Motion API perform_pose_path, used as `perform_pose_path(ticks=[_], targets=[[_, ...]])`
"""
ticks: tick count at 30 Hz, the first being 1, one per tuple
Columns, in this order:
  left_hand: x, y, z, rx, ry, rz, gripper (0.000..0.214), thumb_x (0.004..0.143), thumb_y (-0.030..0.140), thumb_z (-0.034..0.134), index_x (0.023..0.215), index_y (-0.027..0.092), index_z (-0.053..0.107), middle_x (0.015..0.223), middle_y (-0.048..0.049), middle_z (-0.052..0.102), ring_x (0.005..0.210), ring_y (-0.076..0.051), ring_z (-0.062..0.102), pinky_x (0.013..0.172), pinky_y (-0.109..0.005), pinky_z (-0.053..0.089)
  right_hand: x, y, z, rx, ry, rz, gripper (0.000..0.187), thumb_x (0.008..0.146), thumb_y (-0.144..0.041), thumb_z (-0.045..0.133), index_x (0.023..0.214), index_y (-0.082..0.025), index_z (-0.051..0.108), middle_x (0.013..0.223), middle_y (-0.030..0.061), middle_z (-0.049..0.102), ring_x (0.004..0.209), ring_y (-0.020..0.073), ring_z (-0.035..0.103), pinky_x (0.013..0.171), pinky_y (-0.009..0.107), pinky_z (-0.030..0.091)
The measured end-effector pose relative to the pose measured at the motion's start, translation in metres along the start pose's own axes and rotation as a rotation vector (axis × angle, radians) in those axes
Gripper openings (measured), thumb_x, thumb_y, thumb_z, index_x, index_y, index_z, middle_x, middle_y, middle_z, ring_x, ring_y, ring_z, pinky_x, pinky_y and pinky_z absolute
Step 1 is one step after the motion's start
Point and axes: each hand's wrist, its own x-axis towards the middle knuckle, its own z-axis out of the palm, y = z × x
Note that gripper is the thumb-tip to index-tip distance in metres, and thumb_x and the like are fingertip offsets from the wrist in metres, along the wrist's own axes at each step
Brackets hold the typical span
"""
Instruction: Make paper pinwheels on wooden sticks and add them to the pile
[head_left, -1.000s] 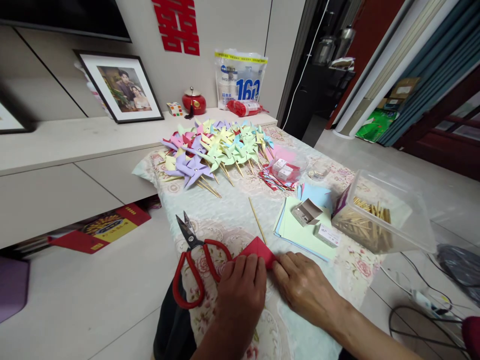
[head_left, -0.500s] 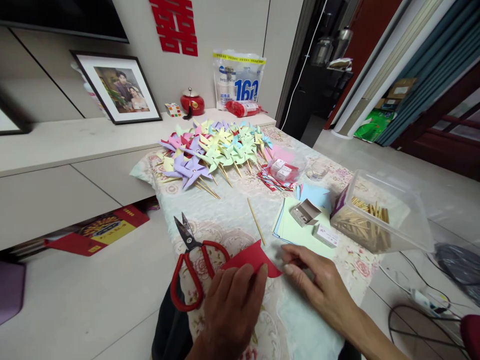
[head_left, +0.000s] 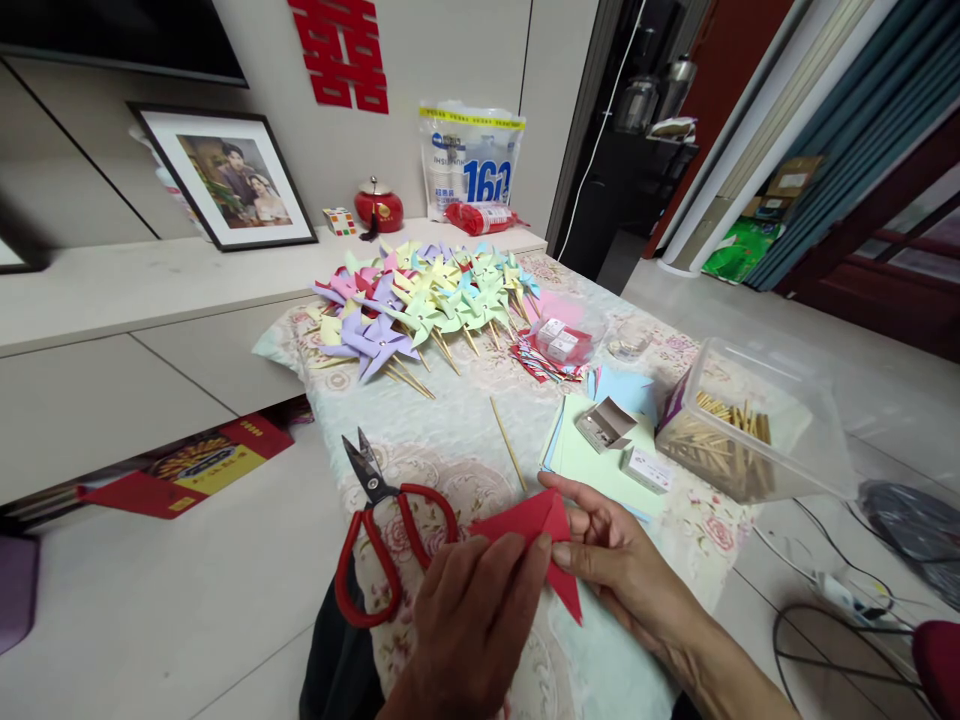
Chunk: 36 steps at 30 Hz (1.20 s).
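A piece of red paper (head_left: 525,515), cut and partly folded, is between my two hands above the cloth. My left hand (head_left: 480,610) lies over its near side with the fingers closed on it. With thumb and fingers, my right hand (head_left: 611,555) pinches its right edge; one pointed flap hangs down between the hands. To the left lie scissors (head_left: 382,490) with red handles, blades slightly apart. Beyond the paper a thin wooden stick (head_left: 508,443) rests on the table. Finished paper pinwheels (head_left: 427,295) in several colours are heaped at the back.
Right of the stick, green paper sheets (head_left: 570,455) carry an opened small box (head_left: 604,425) and a closed one (head_left: 646,470). A clear plastic bin (head_left: 810,450) of short sticks stands at the table's right edge. Red-striped strips (head_left: 544,362) lie behind.
My right hand has moved left and taken hold of the red paper. The paper is now lifted and turned, with a pointed flap hanging down.
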Motion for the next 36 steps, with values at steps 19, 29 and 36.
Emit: perform_pose_path(ticks=[19,29,36], targets=[[0.017,0.012,0.009,-0.512,0.068,-0.662,0.024,0.085,0.008,0.06,0.098,0.023,0.072,0.088,-0.0007,0.074,0.079,-0.015,0.071,0.068,-0.026,0.06,0.008,0.011,0.01,-0.158,0.144,-0.263,0.076,0.072,-0.027,0.086,0.14,-0.026,0.053,0.083,-0.0018,0.073,0.069,0.0136,0.064,0.068,0.028,0.05],[0.019,0.015,0.009,-0.605,0.135,-0.706,0.031,0.082,0.004,0.061,0.102,0.025,0.07,0.092,0.0017,0.074,0.083,-0.012,0.073,0.072,-0.02,0.06,0.008,0.015,0.015,-0.202,0.152,-0.346,0.067,0.076,-0.029,0.083,0.137,-0.027,0.056,0.091,0.0003,0.074,0.076,0.0149,0.065,0.074,0.03,0.052],[0.017,0.016,0.007,-0.508,0.122,-0.668,0.024,0.085,0.011,0.065,0.106,0.022,0.068,0.098,-0.0032,0.071,0.087,-0.015,0.071,0.075,-0.025,0.062,0.005,0.016,0.016,-0.257,0.163,-0.378,0.068,0.076,-0.03,0.083,0.138,-0.029,0.056,0.096,0.002,0.077,0.088,0.0199,0.07,0.087,0.038,0.053]])
